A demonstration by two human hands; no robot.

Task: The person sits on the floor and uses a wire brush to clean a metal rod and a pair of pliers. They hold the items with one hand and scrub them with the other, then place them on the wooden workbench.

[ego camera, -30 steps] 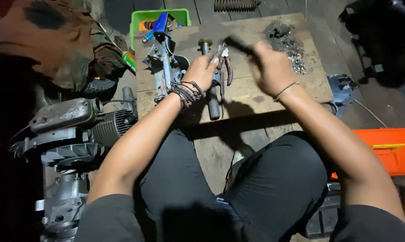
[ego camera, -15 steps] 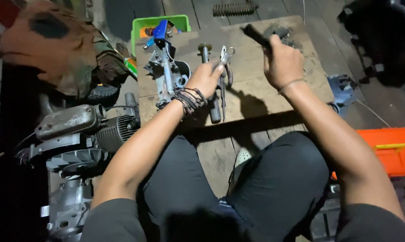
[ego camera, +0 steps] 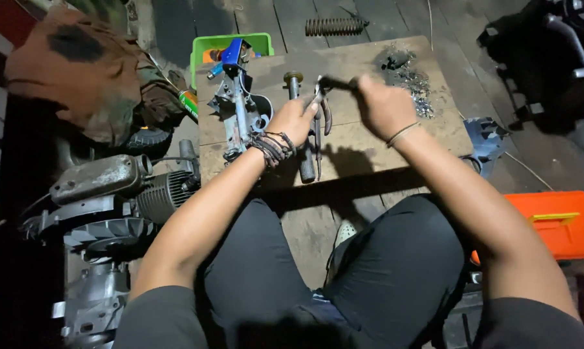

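Right hand (ego camera: pixel 384 106) is closed in a fist around the handle of a dark tool (ego camera: pixel 336 83), whose head points left toward the pliers. Left hand (ego camera: pixel 294 121), with cord bracelets at the wrist, rests its fingers on a pair of pliers (ego camera: pixel 320 111) and is partly closed; the exact grip cannot be told. Just left of the pliers a steel shaft (ego camera: pixel 300 123) lies near-to-far on the wooden board (ego camera: pixel 395 145) that serves as bench. Further left on the board lies a metal assembly with a blue part (ego camera: pixel 237 97). At the far right of the board sits a heap of small metal bits (ego camera: pixel 411 77). Beyond the board: a green tray (ego camera: pixel 205 52) far left, a coil spring (ego camera: pixel 334 26) at the far edge, an engine (ego camera: pixel 114 194) on the floor at left, an orange case (ego camera: pixel 557 223) at right.
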